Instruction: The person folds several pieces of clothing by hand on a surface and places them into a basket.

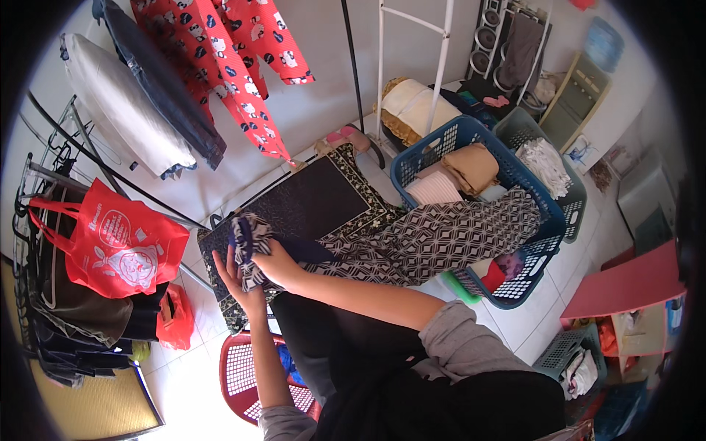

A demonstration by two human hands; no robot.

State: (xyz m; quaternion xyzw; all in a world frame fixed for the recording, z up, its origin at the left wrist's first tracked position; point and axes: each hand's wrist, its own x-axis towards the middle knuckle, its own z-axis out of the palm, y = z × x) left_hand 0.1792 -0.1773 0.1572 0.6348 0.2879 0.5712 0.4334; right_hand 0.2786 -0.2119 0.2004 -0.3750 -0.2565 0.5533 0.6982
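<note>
A long garment with a black-and-white geometric print (408, 240) stretches from a blue laundry basket (538, 278) across an ironing board to my hands. My right hand (274, 265) grips its bunched end, where a navy band shows. My left hand (238, 281) holds the same bunch from the other side, some fingers extended and its thumb hidden by the fabric. Plain navy fabric (311, 251) lies beside the printed part. Under it all is the ironing board (309, 193), covered with black cloth edged in a floral border.
Folded clothes (469, 168) sit in the blue basket, beside a grey-green basket (576, 212). A red basket chair (240, 369) stands below the board. Red printed trousers (237, 71) hang above it. A red bag (124, 242) hangs on the left rack. A white metal frame (441, 71) stands behind.
</note>
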